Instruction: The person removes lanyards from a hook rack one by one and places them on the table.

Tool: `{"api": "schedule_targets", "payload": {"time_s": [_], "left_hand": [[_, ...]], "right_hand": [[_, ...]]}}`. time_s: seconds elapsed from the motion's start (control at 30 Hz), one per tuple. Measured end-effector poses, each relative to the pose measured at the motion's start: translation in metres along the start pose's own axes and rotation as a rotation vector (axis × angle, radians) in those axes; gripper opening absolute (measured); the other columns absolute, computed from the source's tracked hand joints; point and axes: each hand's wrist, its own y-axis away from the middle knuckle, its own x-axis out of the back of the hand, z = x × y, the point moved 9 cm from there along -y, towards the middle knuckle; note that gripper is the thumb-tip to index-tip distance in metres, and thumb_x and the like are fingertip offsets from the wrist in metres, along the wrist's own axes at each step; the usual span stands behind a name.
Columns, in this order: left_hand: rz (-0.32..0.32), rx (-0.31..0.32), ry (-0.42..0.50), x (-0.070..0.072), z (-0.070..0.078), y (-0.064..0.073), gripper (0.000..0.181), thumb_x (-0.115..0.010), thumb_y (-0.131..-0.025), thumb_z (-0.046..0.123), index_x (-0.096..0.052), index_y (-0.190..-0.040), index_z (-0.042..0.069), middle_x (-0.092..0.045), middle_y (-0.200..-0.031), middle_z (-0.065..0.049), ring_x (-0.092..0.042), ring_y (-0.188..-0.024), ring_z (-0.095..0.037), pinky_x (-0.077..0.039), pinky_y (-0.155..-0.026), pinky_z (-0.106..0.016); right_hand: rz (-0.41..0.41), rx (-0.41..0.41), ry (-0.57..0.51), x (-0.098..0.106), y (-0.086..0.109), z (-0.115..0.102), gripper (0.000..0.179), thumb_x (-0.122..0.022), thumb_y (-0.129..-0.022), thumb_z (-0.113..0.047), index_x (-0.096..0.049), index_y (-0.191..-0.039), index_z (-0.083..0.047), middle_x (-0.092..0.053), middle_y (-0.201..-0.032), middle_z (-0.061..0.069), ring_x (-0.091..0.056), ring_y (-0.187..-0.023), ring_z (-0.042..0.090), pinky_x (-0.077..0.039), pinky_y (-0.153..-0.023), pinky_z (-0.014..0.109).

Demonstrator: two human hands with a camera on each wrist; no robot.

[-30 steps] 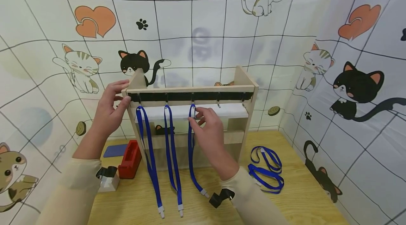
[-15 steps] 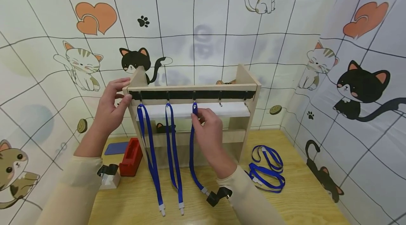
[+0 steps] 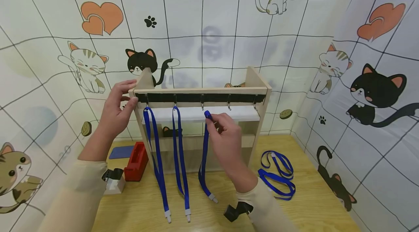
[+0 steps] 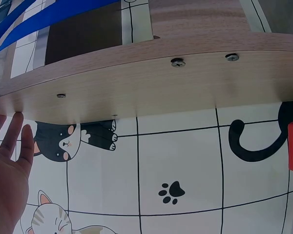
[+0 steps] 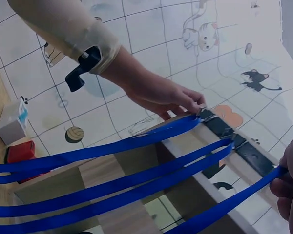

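My right hand [image 3: 226, 135] pinches the top loop of a blue lanyard [image 3: 203, 163] just below and right of the middle hook [image 3: 202, 106]. The strap hangs down to a pale clip near the tabletop. In the right wrist view, my fingers [image 5: 283, 190] hold that lanyard at the right edge. My left hand [image 3: 118, 110] rests against the upper left corner of a wooden rack [image 3: 196, 91], thumb at the front edge. Its nearly straight fingers [image 4: 12, 134] touch the side panel in the left wrist view. Two more blue lanyards, one far left [image 3: 157, 159] and one beside it [image 3: 180, 159], hang from hooks.
Two coiled blue lanyards [image 3: 278, 184] lie on the wooden table [image 3: 314, 192], right of the rack. Left of it are a red holder [image 3: 135, 163], a flat blue piece [image 3: 121, 152] and a small white box [image 3: 114, 187]. A cat-print sheet [image 3: 212, 17] stands behind.
My right hand has lifted the third lanyard's loop off the middle hook and moved it slightly right and down. The left hand stays at the rack's corner.
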Motion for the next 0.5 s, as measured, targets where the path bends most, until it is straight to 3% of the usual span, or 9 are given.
{"api": "schedule_targets", "payload": {"time_s": [0.2, 0.37, 0.5], "left_hand": [[0.010, -0.006, -0.005, 0.002, 0.001, -0.003, 0.044, -0.066, -0.106, -0.004, -0.058, -0.148, 0.002, -0.056, -0.162, -0.008, -0.052, -0.138, -0.003, -0.045, -0.100, -0.018], [0.004, 0.015, -0.004, 0.000, 0.001, -0.001, 0.044, -0.065, -0.107, -0.002, -0.057, -0.150, 0.003, -0.055, -0.163, -0.006, -0.053, -0.138, -0.005, -0.045, -0.100, -0.018], [0.003, 0.021, -0.001, -0.001, 0.001, 0.001, 0.044, -0.066, -0.107, -0.002, -0.056, -0.149, 0.003, -0.055, -0.163, -0.006, -0.055, -0.138, -0.009, -0.045, -0.100, -0.018]], "right_hand": [[-0.010, 0.086, -0.060, 0.029, -0.004, -0.016, 0.008, -0.080, -0.102, -0.004, -0.086, -0.106, -0.005, -0.072, -0.095, 0.001, -0.064, -0.082, 0.019, -0.055, -0.070, 0.026], [-0.026, 0.083, -0.028, 0.053, -0.005, -0.022, 0.008, -0.079, -0.102, -0.002, -0.085, -0.105, -0.005, -0.073, -0.097, 0.001, -0.065, -0.085, 0.017, -0.056, -0.075, 0.021], [-0.009, 0.086, -0.004, 0.074, -0.007, -0.025, 0.010, -0.079, -0.100, 0.004, -0.083, -0.103, -0.005, -0.073, -0.093, 0.002, -0.063, -0.080, 0.016, -0.053, -0.071, 0.020]]}}
